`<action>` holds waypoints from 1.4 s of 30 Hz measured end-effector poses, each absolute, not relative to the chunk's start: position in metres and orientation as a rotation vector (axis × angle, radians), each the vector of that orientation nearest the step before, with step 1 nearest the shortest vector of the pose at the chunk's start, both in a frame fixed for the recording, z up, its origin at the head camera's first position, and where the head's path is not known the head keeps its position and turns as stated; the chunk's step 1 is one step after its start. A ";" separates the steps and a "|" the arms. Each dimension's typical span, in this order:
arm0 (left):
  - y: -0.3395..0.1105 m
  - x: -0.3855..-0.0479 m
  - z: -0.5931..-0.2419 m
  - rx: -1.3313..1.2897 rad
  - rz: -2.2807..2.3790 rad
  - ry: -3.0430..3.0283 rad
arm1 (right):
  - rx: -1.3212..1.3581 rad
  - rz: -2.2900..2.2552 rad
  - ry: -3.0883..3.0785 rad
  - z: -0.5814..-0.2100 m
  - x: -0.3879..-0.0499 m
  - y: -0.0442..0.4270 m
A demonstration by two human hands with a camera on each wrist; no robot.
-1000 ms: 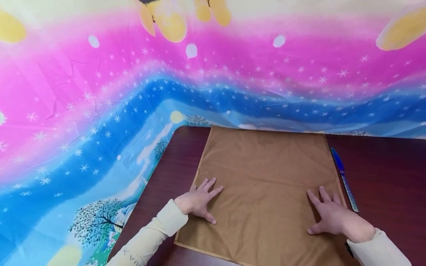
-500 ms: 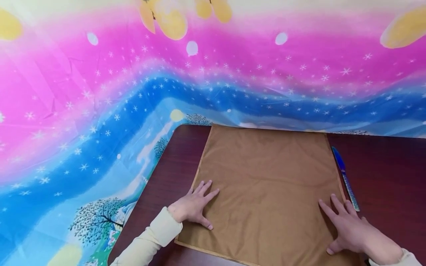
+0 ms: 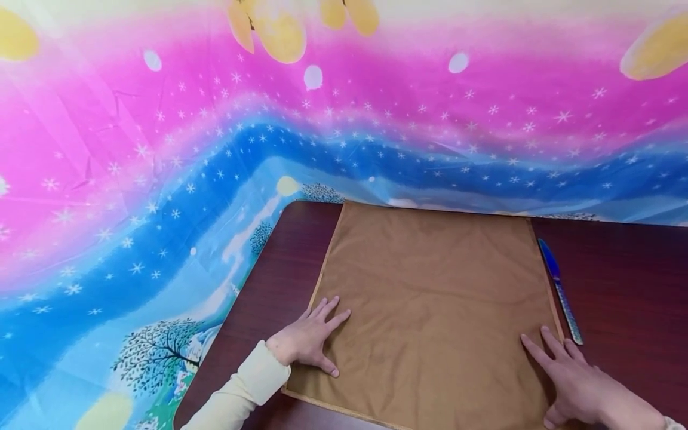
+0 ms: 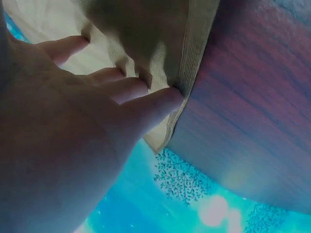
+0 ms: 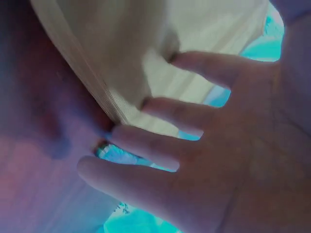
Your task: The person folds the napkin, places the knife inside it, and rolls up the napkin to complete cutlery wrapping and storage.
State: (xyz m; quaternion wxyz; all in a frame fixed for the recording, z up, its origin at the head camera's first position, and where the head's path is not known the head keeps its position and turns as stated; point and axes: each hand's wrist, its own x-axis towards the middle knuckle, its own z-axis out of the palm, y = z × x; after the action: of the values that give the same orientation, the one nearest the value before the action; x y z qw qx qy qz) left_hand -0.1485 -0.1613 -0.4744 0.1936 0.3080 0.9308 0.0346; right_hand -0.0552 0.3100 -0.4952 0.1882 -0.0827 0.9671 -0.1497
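Observation:
A brown cloth [image 3: 430, 292] with a stitched hem lies spread on the dark red-brown table, slightly wrinkled. My left hand [image 3: 312, 340] rests on its left edge with fingers spread and straight. In the left wrist view, fingertips of the left hand [image 4: 87, 111] touch the cloth [image 4: 141, 29] along the hem. Over the right edge lies my right hand [image 3: 572, 379], fingers spread. The right wrist view shows the right hand [image 5: 214, 141] with some fingertips on the cloth [image 5: 112, 39] and others past its hem. Neither hand grips anything.
A knife [image 3: 561, 292] with a blue blade and patterned handle lies on the table [image 3: 629, 280], just right of the cloth. Behind and left of the table hangs a pink and blue printed curtain [image 3: 161, 167] with snowflakes and trees.
My right hand has slid toward the right and nearer to me, out to the cloth's edge. The left hand has shifted slightly left and nearer. The cloth stays spread out.

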 end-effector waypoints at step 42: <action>-0.230 -0.036 -0.485 -0.240 0.736 2.696 | -0.278 -0.573 2.844 -0.491 -0.218 0.281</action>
State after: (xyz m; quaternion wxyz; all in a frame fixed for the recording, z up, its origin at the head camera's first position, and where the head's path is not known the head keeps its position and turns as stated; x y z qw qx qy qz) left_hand -0.0361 -0.2305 -0.4853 0.1673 -0.0843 0.9476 0.2586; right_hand -0.2178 0.2807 -0.4906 0.1131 -0.0947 0.9696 -0.1955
